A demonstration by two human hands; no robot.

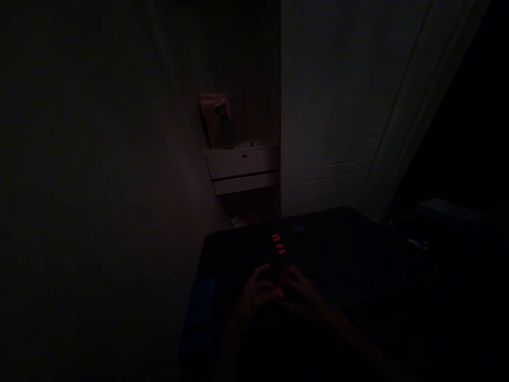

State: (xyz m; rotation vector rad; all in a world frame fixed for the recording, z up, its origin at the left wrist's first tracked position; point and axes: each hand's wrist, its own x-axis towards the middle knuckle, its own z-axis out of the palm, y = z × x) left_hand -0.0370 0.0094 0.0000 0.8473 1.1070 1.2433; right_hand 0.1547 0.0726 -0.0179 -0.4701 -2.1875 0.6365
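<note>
The picture is very dark. My left hand [254,294] and my right hand [301,294] are close together over the dark tabletop [326,239], fingers curled toward each other. A small orange-red piece [280,292] glows faintly where the fingertips meet. Whatever else lies between the hands is too dark to make out. Just beyond them, several small orange-red cylinders [279,246] lie in a short row on the table. A small dark object [298,229] rests to the right of that row, near the far edge.
At the table's left edge lies a blue flat thing [202,300]. A white drawer unit [242,163] stands behind, with a box-like item [214,122] on top. A pale door panel [330,106] rises at the back. A thin cable [397,233] curves at right.
</note>
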